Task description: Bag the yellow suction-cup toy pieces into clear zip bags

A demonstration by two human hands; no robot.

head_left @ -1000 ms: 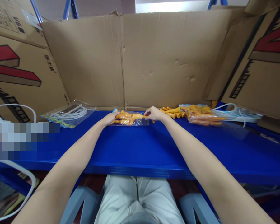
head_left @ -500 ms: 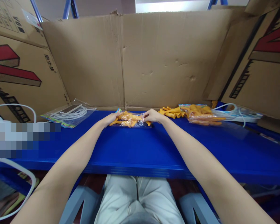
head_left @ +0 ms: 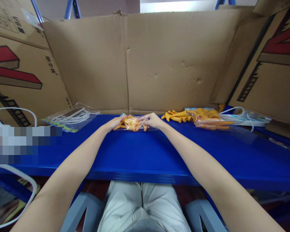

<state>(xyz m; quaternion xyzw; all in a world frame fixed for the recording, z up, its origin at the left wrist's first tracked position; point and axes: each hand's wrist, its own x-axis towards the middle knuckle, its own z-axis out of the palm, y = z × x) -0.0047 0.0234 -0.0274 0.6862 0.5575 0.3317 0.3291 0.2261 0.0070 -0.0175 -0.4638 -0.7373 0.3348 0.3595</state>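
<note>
Two-handed handling of a clear plastic bag (head_left: 131, 122) on a blue tabletop (head_left: 140, 151), seen from the head. The bag lies near the table's far edge, between the hands, and contains orange plastic pieces (head_left: 135, 128) whose exact form is obscured by glare. The left hand (head_left: 115, 123) grasps the bag's left end, thumb toward the middle. The right hand (head_left: 154, 120) is at the right end with fingers bent toward the contents; whether they lie inside or behind the film, and whether they grip a piece, cannot be told.

Right of the right hand, loose orange pieces (head_left: 178, 116), some tubular, lie close together just beside a second clear bag (head_left: 207, 119) of orange pieces. Farther right is a white cable (head_left: 245, 112). At left, well apart from the left hand, a bag with a coloured border (head_left: 72, 117) holds a coiled white cable (head_left: 78, 116). An upright cardboard panel (head_left: 159, 61) backs the table, flanked by printed cartons (head_left: 19, 71).
</note>
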